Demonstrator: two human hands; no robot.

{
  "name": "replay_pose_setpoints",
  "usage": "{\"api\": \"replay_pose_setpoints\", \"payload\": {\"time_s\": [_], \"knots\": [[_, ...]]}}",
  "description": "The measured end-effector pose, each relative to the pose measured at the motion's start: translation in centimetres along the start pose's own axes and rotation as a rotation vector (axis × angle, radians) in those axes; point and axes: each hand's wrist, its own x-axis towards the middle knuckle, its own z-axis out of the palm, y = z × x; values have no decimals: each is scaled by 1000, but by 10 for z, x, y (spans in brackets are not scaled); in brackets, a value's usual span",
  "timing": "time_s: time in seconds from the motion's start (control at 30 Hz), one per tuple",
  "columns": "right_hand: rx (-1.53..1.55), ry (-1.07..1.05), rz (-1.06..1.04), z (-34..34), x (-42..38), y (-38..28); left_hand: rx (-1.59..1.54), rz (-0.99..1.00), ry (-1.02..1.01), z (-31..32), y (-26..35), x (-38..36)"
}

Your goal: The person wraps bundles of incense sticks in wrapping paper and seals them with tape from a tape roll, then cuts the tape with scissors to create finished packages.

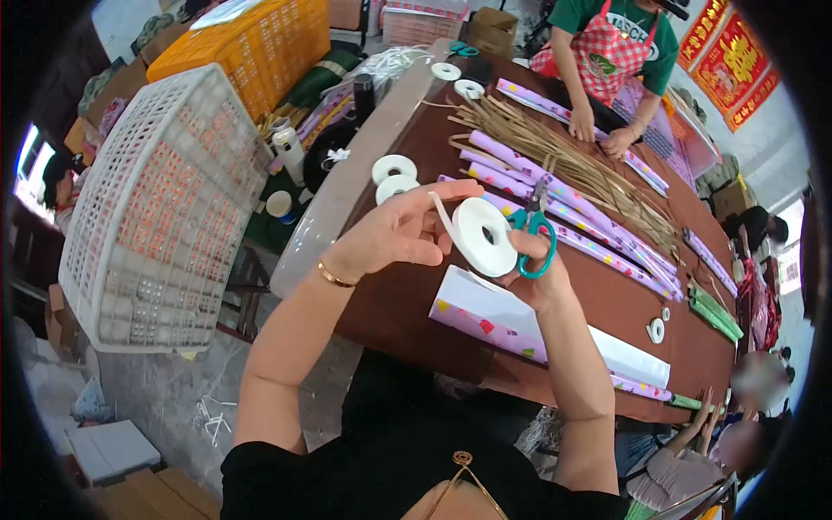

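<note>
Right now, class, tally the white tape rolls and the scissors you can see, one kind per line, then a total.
White tape rolls: 6 (one in the hands, two stacked-looking, two far, one small)
Scissors: 2
Total: 8

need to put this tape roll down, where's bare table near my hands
Bare brown table lies under your left hand, bordered by the table's left edge and the folded purple paper. Beyond the tape roll it is crowded with purple rolled tubes and straw strips.
</note>
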Motion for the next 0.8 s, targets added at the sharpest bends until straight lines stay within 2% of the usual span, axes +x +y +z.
{"api": "replay_pose_setpoints", "payload": {"time_s": [0.1, 0.13, 0.17, 0.2, 0.27, 0.3, 0.33, 0.4, 0.43, 0.47, 0.53, 0.57, 0.6, 0.67, 0.73, 0.8], "knots": [[42, 84, -3, 15, 19, 5, 38, -97, 27, -16, 10, -10], [52, 9, 56, 16, 23, 5, 77, -132, 24, -19, 13, -14], [64, -67, 112, 18, 27, 6, 53, -36, 42, -22, 9, -14], [69, -75, 118, 19, 32, 10, 56, -40, 51, -26, 7, -15], [128, -133, 219, 22, 41, 20, 225, 126, -5, -36, 7, -18], [121, -101, 242, 29, 43, 21, 316, 20, 59, -35, 19, -22], [128, -105, 242, 36, 46, 20, 320, 13, 60, -36, 20, -24], [-17, 179, 246, 47, 49, 21, 231, -172, 407, -35, 18, -27], [-75, 149, 293, 38, 54, 24, 209, -163, 498, -40, 10, -26], [-70, 147, 295, 38, 53, 27, 211, -168, 500, -48, 4, -28], [-182, 204, 259, 40, 48, 36, 8, -250, 728, -64, -11, -33], [-178, 202, 266, 40, 46, 39, -42, -262, 736, -74, -19, -37], [-255, 86, 263, 40, 43, 41, -42, -268, 740, -82, -25, -40], [-404, -145, 252, 41, 36, 43, -291, -134, 670, -97, -36, -44], [-422, -170, 323, 49, 35, 45, -315, -164, 706, -104, -33, -40], [-532, -285, 391, 52, 38, 46, -339, -190, 743, -106, -33, -40]]}}
